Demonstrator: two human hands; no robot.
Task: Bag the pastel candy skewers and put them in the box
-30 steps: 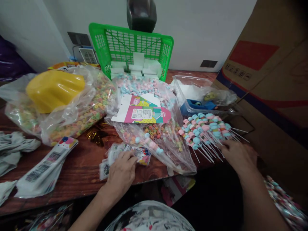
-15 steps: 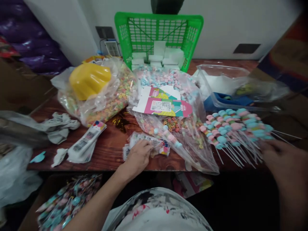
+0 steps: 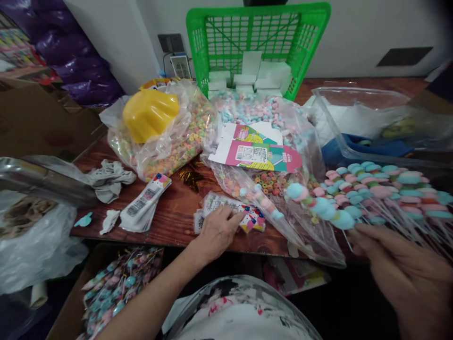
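Observation:
My right hand (image 3: 396, 264) pinches the stick of a marshmallow skewer (image 3: 322, 205), its blue, pink and green pieces tilted up to the left. Beside that hand lies a heap of similar marshmallow skewers (image 3: 382, 189), their white sticks toward me. My left hand (image 3: 219, 231) rests on a small pile of clear printed plastic sleeves (image 3: 253, 219) near the table's front edge, fingers somewhat apart and touching the top sleeve. Farther left lies a stack of printed sleeves (image 3: 143, 203).
A bag of ring candies (image 3: 177, 156) with a yellow bowl (image 3: 150, 115) sits back left. Flattened printed cartons (image 3: 258, 148) lie on a candy bag before a green basket (image 3: 258, 28). A clear tub (image 3: 364, 97) stands back right. Below left, a box holds wrapped skewers (image 3: 116, 288).
My right hand has drawn one marshmallow skewer out of the heap and brought it leftward. The left hand stays on the sleeves, thumb side more spread. The view has shifted slightly.

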